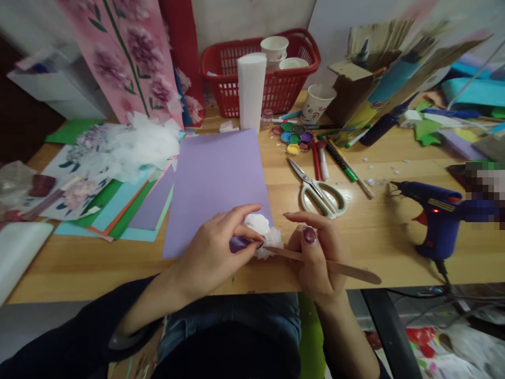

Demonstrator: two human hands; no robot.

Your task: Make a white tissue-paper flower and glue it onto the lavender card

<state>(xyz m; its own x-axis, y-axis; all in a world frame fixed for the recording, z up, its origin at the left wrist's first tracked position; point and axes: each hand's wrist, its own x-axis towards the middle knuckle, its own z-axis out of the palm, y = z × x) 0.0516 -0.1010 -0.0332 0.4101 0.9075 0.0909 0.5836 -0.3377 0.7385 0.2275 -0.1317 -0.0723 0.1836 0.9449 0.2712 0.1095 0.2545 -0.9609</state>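
My left hand [219,239] is closed in a pinch over a small white crumpled tissue piece [273,243], above the lower right corner of a purple sheet [221,179]. A smooth white round piece [257,223] shows between its fingers; whether it is joined to the tissue I cannot tell. In my right hand [319,252] a wooden craft stick [351,271] is gripped between thumb and fingers. Its far tip touches the tissue beside my left fingertips. Scissors [317,192] lie beyond my right hand, blades pointing away.
A blue glue gun [437,210] with a lit red light stands at right, its cord running off the edge. Paint pots [294,138], pens and a paper cup [317,102] sit behind the scissors. At the back is a red basket [224,95]; coloured sheets [118,205] and white tissue [142,142] lie left.
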